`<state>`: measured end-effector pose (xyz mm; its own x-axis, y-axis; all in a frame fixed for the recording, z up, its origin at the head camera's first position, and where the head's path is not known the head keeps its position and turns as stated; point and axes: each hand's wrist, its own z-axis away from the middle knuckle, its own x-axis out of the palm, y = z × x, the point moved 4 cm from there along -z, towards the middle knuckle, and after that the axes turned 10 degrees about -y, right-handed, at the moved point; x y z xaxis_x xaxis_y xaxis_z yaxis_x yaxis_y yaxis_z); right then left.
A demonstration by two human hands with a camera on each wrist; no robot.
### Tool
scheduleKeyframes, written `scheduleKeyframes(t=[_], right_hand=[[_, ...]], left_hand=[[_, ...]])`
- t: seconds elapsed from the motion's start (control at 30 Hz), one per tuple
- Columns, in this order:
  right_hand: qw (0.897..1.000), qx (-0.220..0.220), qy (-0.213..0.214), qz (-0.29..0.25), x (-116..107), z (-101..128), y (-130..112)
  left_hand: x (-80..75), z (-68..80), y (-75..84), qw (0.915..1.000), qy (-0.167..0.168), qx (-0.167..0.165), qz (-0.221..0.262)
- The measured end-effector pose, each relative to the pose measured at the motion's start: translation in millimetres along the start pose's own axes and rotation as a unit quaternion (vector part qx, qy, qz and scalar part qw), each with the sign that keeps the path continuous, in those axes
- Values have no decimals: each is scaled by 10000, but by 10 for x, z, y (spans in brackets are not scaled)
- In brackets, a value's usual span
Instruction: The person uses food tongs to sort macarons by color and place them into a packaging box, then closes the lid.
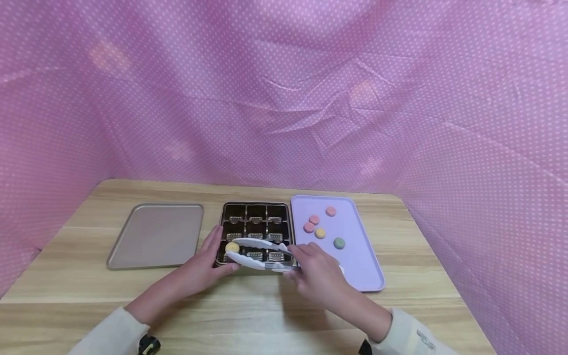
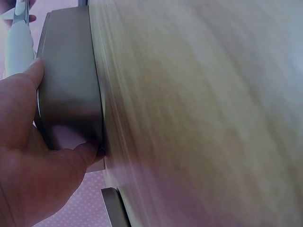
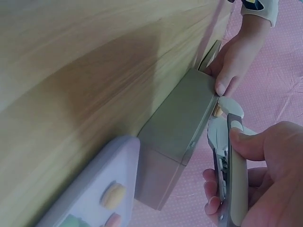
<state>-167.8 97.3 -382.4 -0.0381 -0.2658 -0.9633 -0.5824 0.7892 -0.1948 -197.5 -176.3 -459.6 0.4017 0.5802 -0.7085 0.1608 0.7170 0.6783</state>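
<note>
A person's right hand (image 1: 316,272) grips white tongs (image 1: 262,254) that pinch a yellow macaron (image 1: 232,247) over the front-left cell of a dark divided box (image 1: 255,231) on a wooden desk (image 1: 266,315), while the left hand (image 1: 206,264) steadies the box at its near-left corner, thumb and fingers pressed against the wall. In the wrist views the tongs' tips sit right at the box's rim beside the left thumb, and the macaron shows between them, not yet released. Judged from the head view, this is the first piece to reach the box: the other eight cells show only their ribbed liners, so the filling looks barely begun. At three o'clock from the box, just beside it, a lilac tray (image 1: 355,266) carries five more macarons: a green one (image 1: 339,242) nearest, a yellow one (image 1: 320,232), two pink ones (image 1: 311,223) touching each other, and another pink one (image 1: 330,211) farthest back. At nine o'clock lies a flat tan lid (image 1: 155,235), apart from the box. Pink dotted cloth (image 1: 284,98) closes in the desk behind and at both sides.
</note>
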Motion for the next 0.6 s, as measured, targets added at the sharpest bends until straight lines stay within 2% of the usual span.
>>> scheduleKeyframes(t=[0.6], right_hand=[[9999,18,-145,-51,-3,-42,-41]], left_hand=[[-28,6,10,9999,-79,52,44]])
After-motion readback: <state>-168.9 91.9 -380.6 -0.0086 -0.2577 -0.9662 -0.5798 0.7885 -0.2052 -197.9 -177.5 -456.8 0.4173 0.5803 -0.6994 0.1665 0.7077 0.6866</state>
